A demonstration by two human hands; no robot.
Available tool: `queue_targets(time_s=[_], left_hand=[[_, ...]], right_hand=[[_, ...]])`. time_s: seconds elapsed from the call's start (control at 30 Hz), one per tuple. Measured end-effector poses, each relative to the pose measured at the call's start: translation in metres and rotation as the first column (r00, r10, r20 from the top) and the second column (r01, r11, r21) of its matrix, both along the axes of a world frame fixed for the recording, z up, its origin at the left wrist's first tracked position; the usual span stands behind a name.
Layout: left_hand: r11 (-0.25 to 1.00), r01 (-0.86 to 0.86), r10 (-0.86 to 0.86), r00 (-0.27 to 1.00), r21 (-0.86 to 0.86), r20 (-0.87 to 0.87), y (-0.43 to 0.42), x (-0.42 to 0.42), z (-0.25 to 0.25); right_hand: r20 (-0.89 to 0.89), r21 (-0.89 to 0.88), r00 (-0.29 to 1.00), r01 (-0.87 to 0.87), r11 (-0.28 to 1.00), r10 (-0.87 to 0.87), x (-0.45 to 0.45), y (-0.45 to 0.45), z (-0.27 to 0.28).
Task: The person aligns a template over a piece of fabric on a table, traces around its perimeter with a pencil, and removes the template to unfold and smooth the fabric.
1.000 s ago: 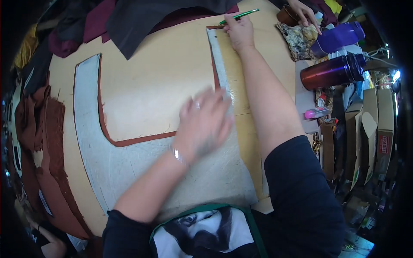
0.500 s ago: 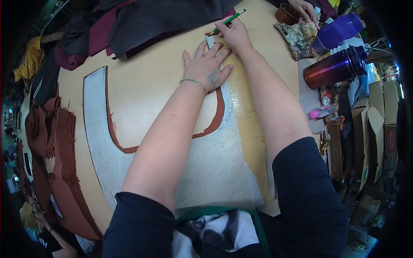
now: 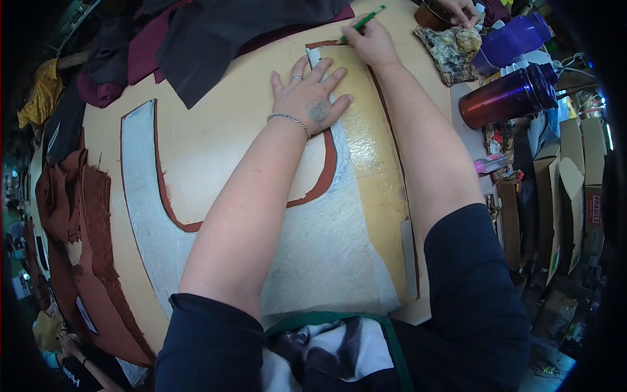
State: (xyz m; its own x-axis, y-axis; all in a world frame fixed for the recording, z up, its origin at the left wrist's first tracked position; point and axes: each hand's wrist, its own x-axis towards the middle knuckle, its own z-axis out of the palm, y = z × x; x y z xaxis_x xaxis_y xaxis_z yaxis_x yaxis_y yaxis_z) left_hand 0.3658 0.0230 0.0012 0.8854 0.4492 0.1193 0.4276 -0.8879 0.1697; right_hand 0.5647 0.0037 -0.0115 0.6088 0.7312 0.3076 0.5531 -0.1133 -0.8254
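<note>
- Head camera view: a person leans over a pale, smooth work table (image 3: 225,140), both bare forearms stretched across a large U-shaped pattern of grey-white sheet (image 3: 320,255), which lies flat on red-brown fabric (image 3: 331,163).
- Fingers spread apart, the left hand (image 3: 312,101) presses flat on the upper part of the pattern's right arm (a silver ring and a chain bracelet (image 3: 289,119) mark finger and wrist).
- Farther out, the right hand (image 3: 373,44) has its fingers closed on a slim green pencil (image 3: 373,12), whose lower end is at the top edge of the pattern; whether the tip touches the fabric cannot be told.
- Between the arms, a glossy tan panel (image 3: 366,124) runs down the pattern's right side, and the red-brown fabric shows as a narrow border along the inner curve.
- Beyond the pattern, dark grey cloth (image 3: 212,42) lies over maroon cloth (image 3: 145,49), while a frayed red-brown stack of cloth (image 3: 101,235) sits to the left.
- At right stand a glossy red-to-violet tumbler (image 3: 499,103) and cardboard boxes (image 3: 591,157).
</note>
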Motion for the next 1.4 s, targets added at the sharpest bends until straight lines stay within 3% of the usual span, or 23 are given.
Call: queue_targets(time_s=[0.07, 0.23, 0.33, 0.43, 0.53, 0.63, 0.77, 0.9, 1.0, 1.17, 1.23, 1.33, 1.4], left_hand=[[1.0, 0.0, 0.0, 1.0, -0.004, -0.013, 0.0, 0.0, 0.001], [1.0, 0.004, -0.004, 1.0, -0.021, -0.019, 0.0, 0.0, 0.001], [1.0, 0.001, -0.001, 1.0, -0.024, -0.014, 0.001, 0.0, 0.001], [0.998, 0.005, -0.007, 1.0, -0.058, -0.026, -0.001, 0.0, 0.004], [0.997, 0.007, -0.01, 0.999, -0.075, -0.043, -0.001, 0.0, 0.007], [0.997, 0.007, -0.01, 0.999, -0.071, -0.047, -0.001, 0.0, 0.006], [0.999, 0.009, -0.011, 0.999, -0.041, -0.045, -0.002, 0.0, 0.007], [1.0, 0.009, -0.01, 0.995, -0.008, -0.101, -0.005, 0.0, 0.011], [1.0, 0.01, -0.011, 0.996, -0.014, -0.088, -0.004, 0.001, 0.01], [1.0, 0.004, -0.004, 0.997, -0.003, -0.073, -0.007, 0.001, 0.013], [1.0, 0.006, -0.005, 0.998, 0.023, -0.061, -0.008, 0.003, 0.011], [1.0, 0.023, -0.025, 0.985, -0.017, -0.168, -0.009, 0.015, 0.025], [0.998, 0.056, -0.048, 0.942, 0.015, -0.333, -0.014, 0.024, 0.049]], right_hand=[[-0.116, 0.078, 0.991, -0.059, 0.995, 0.068, -0.015, 0.013, -0.006], [-0.09, 0.1, 0.984, -0.143, 0.985, 0.152, 0.012, 0.012, -0.022], [-0.016, 0.033, 1.0, 0.0, 0.999, 0.001, 0.03, -0.014, -0.01], [-0.12, 0.116, 0.991, 0.078, 0.99, -0.063, 0.012, -0.026, 0.005], [-0.357, 0.281, 0.929, 0.21, 0.937, -0.101, 0.0, -0.036, -0.005], [-0.276, 0.332, 0.941, 0.283, 0.9, -0.194, -0.003, -0.038, -0.017], [0.02, 0.218, 0.949, 0.303, 0.928, -0.314, -0.012, -0.038, -0.013], [0.259, 0.053, 0.934, 0.24, 0.969, -0.245, -0.038, -0.052, 0.002], [0.303, 0.007, 0.923, 0.247, 0.969, -0.238, -0.064, -0.08, 0.013], [0.16, -0.142, 0.957, 0.265, 0.954, -0.242, -0.124, -0.166, 0.031], [0.112, -0.115, 0.96, 0.271, 0.956, -0.258, -0.152, -0.202, 0.032], [0.006, -0.102, 0.951, 0.309, 0.946, -0.31, -0.166, -0.226, 0.03], [-0.056, -0.103, 0.945, 0.314, 0.944, -0.321, -0.164, -0.224, 0.035]])
